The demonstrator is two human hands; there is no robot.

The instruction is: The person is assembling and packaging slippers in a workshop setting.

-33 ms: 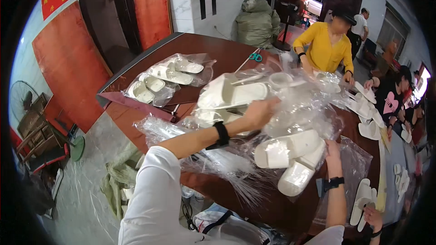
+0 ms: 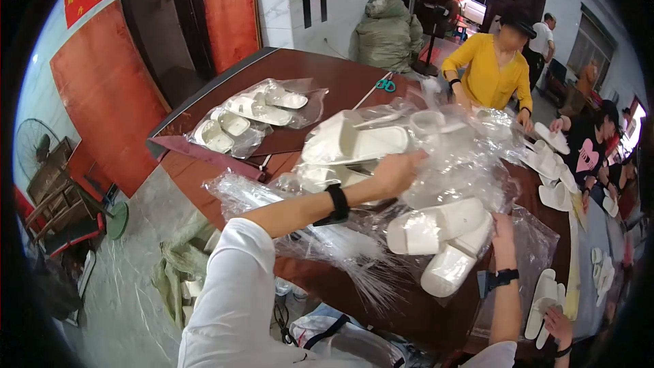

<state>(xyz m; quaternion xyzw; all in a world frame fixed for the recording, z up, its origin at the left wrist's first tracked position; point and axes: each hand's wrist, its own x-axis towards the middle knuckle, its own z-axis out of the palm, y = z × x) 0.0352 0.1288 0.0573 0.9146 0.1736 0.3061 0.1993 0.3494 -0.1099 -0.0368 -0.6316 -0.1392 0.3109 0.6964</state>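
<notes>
My left hand (image 2: 395, 172) reaches across the brown table (image 2: 313, 71) into a heap of clear plastic bags (image 2: 456, 157) and pinches one bag, right beside a stacked pair of white slippers (image 2: 354, 142). A black band sits on that wrist. My right hand (image 2: 503, 230) grips the edge of a clear bag that holds another pair of white slippers (image 2: 443, 228), near the table's front edge. The lower slipper (image 2: 449, 269) tilts down over the edge.
Bagged white slippers (image 2: 248, 114) lie at the far left of the table, with teal-handled scissors (image 2: 385, 85) behind. A person in yellow (image 2: 492, 71) stands across the table; other people handle loose slippers (image 2: 553, 194) on the right. A fan (image 2: 34, 150) stands on the floor at left.
</notes>
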